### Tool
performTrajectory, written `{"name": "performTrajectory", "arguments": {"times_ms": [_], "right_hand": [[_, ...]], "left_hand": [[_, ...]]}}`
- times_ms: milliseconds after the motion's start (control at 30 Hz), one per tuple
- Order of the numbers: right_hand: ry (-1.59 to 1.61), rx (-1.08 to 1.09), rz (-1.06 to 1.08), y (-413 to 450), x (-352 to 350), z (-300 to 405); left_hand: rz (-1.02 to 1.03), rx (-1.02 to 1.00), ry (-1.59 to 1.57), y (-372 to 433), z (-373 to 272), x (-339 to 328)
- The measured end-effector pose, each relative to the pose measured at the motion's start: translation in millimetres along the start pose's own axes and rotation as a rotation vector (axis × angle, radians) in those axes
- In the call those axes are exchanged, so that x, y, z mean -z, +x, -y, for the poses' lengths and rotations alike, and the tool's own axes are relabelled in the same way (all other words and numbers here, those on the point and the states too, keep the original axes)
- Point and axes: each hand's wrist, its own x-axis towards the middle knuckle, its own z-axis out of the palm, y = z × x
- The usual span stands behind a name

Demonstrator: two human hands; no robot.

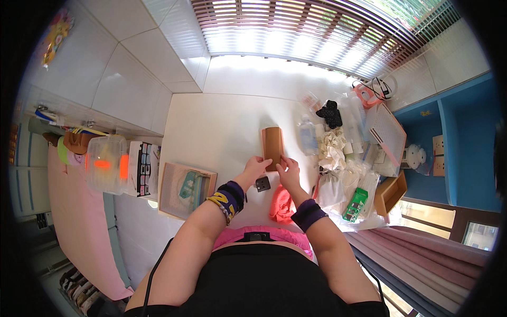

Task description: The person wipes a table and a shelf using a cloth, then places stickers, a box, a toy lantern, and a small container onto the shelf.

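Note:
A long brown case (273, 143), perhaps an eyeglass case, lies lengthwise before me on the white tabletop (210, 130). A pinkish border shows along its sides. Its near end is between my two hands: my left hand (255, 169) grips the left corner with thumb and fingers, and my right hand (290, 171) pinches the right corner. Just below the left fingers is a small black square object (262, 184), too small to identify. A crumpled coral-red cloth (282, 206) lies under my right wrist, close to the table's near edge.
At left stands a shallow box (168, 190) with packets inside. Clutter crowds the right: a clear plastic bottle (308, 136), a black speckled cloth item (330, 115), crumpled cream fabric (332, 148), a green box (355, 205) and an open tan box (390, 194). Blue shelving (445, 158) stands beyond.

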Motion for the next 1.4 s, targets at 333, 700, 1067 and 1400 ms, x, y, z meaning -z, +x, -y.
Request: {"name": "performTrajectory", "arguments": {"times_ms": [333, 700, 1067, 1400], "right_hand": [[0.671, -0.189, 0.249, -38.5, -19.4, 63.8], [0.615, 0.171, 0.616, -110.8, -81.1, 205.1], [0.507, -0.034, 1.002, -149.4, -166.7, 223.0], [0.441, -0.043, 0.819, -139.5, -196.4, 209.3]], "left_hand": [[-0.121, -0.273, 0.054, -63.9, -16.1, 59.3], [-0.389, -0.507, -0.14, -197.3, 5.9, 191.1], [-0.41, -0.254, -0.155, -229.6, 85.7, 278.4], [-0.597, -0.27, 0.461, -181.6, 93.6, 277.8]]}}
